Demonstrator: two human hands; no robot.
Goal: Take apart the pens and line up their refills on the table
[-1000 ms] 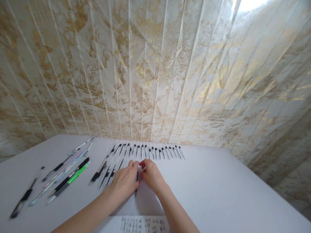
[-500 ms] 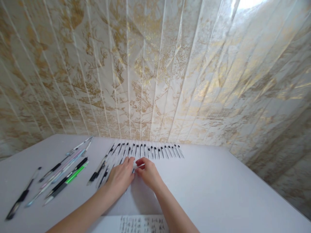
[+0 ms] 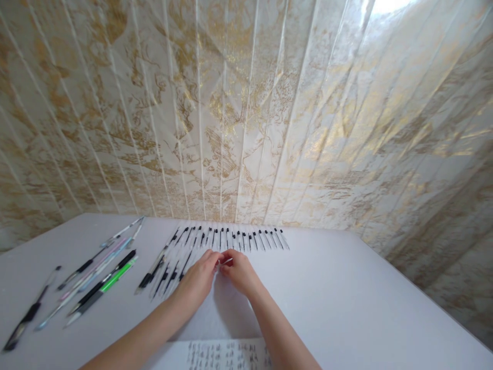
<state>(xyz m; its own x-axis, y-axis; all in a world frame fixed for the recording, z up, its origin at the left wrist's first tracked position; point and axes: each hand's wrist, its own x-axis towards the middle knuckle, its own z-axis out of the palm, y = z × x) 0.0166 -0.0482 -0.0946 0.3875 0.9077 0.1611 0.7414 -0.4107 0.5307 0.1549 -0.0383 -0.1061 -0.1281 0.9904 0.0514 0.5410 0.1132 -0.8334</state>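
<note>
My left hand [image 3: 201, 272] and my right hand [image 3: 239, 272] meet over the middle of the table, fingertips pinched together. Whatever they hold, if anything, is hidden between the fingers. Just beyond them lies a row of slim clear pens [image 3: 244, 240] with black caps, side by side. Left of my left hand, a few more such pens [image 3: 165, 276] form a nearer, shorter row, partly covered by the hand. A thicker pen with a black grip [image 3: 154, 267] lies at that row's left end.
On the left of the white table [image 3: 346, 308] lie a green and grey pen [image 3: 111, 280], a black pen [image 3: 98, 288], several pale pens and a pen with a black grip [image 3: 31, 313]. A handwritten sheet [image 3: 227, 354] sits at the near edge. A patterned curtain [image 3: 239, 103] hangs behind.
My hands have come together, their fingertips now touching. My left hand has shifted rightward, uncovering more of the nearer pens. The whole view has slid slightly.
</note>
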